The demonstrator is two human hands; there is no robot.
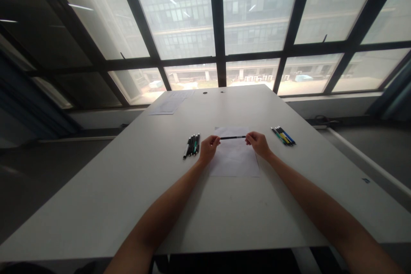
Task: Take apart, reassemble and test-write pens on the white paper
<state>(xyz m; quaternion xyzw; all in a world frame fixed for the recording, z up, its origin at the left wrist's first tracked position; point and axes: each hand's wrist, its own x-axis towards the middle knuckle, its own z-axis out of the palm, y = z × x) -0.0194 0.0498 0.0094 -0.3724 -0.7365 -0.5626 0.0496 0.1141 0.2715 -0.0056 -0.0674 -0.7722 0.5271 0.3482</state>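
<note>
A thin black pen (231,138) is stretched level between my two hands, over the upper part of a white sheet of paper (234,160). My left hand (209,147) pinches its left end, and my right hand (257,143) pinches the other end. Just left of my left hand lies a row of several pens (192,145), mostly black, with some green showing. Off to the right of my right hand is a second group of pens (283,135), with green, yellow and blue among them. Fingertips cover both ends of the held pen.
The white table (135,214) stretches away toward large framed windows. Printed sheets (168,103) lie at its far left. Two small round holes sit near the far edge, one of them a dark hole (204,93). A small dark label (366,180) is near the right edge.
</note>
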